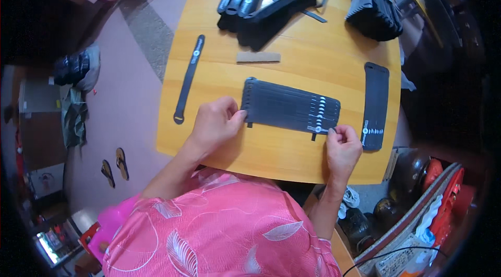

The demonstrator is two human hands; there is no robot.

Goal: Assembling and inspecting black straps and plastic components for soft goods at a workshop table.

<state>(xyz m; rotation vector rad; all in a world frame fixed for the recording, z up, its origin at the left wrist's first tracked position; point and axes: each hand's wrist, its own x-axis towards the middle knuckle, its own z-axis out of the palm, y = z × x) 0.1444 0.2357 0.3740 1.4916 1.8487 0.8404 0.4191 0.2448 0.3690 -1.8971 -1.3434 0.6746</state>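
Observation:
A row of overlapping black straps [284, 104] lies on the wooden table in front of me, with white print near the right end. My left hand [213, 124] is closed, thumb and forefinger pinching the left end of the nearest strap. At the lower right corner, my right hand [344, 147] pinches the other end, its fingers closed. One loose black strap [190, 79] with a slotted end lies by the table's left edge. To the right is another overlapped stack of black straps [377, 100]. A short brown strip [258, 57] sits beyond the middle row.
Bundled black straps [282, 16] lie at the table's far side, and a tied bundle [371, 4] sits at the far right corner. The wooden table [313, 165] ends just before my body. Sandals [122, 163] are on the floor at left; cluttered containers stand at lower right.

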